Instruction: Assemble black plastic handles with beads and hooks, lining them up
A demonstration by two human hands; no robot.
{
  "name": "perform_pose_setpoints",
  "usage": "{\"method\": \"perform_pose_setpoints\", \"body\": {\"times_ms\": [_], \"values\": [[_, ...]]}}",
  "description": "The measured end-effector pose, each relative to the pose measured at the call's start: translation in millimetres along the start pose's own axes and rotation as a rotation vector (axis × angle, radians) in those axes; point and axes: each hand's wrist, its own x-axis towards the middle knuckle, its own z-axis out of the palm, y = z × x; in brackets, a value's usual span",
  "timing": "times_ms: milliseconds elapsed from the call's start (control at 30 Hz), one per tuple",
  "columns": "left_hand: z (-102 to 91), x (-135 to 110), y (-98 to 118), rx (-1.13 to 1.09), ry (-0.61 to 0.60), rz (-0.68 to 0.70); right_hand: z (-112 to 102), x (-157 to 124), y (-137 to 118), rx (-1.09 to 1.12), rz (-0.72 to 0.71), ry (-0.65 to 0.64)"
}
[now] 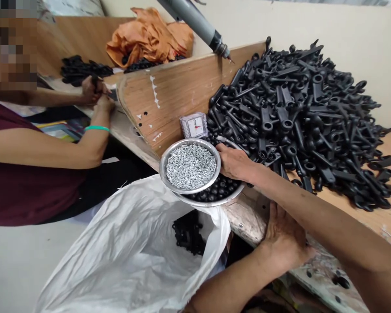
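My right hand [233,161] reaches across to a small metal bowl [163,167] filled with short silvery screws [191,166]. Its fingers curl down beside that bowl's rim, over a larger metal bowl [211,203] of round black knobs [220,189]. The fingertips are hidden, so what they grip cannot be made out. The small bowl rests over part of the larger one. My left hand [287,234] lies flat on the worn table edge [247,219], fingers stretched out and nothing in it.
A big heap of black plastic handles [299,117] covers the table at right. A small clock [194,125] stands behind the bowls, against a wooden divider [176,95]. Overhead hangs a power screwdriver [203,28]. An open white sack [117,256] holds black parts. A co-worker [35,174] sits left.
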Motion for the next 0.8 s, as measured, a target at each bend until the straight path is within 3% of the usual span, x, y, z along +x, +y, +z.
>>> {"method": "perform_pose_setpoints", "body": {"times_ms": [100,233,433,567,667,800], "values": [[4.1,0,-1,-0.01,0.007,0.013,5,3,1,-0.008,0.001,-0.006],[8.4,1,-1,-0.022,0.024,0.003,8,9,7,0.056,-0.004,0.102],[11.8,6,-2,-0.014,0.011,-0.056,-7,1,21,0.569,0.043,0.399],[16.7,7,-5,-0.031,-0.015,-0.087,-16,-61,39,0.756,0.087,0.483],[18.1,7,-4,-0.033,-0.052,-0.13,-9,-135,59,0.646,0.124,0.51],[18.4,8,-5,0.035,-0.03,-0.154,18,-227,81,0.433,0.28,0.48]]}}
